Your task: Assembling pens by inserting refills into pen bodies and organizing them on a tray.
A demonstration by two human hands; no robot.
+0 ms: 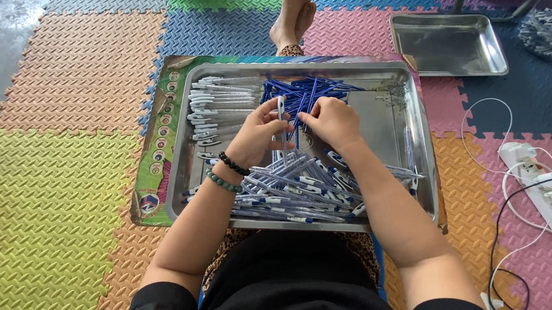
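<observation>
Fingers of the left hand [256, 137] are pinched on a pen barrel [281, 112], held upright so the right hand's [332, 121] closed fingers can feed in a blue refill [298, 115] above the steel tray [425, 174].

A flat printed cardboard sheet [158, 162] lay on the foam floor mat [57, 182] beneath the metal tray [427, 180], showing along the tray's left and far edges. Its left strip was green with a column of small round emblems, pink, red and blue toward the near-left corner.
</observation>
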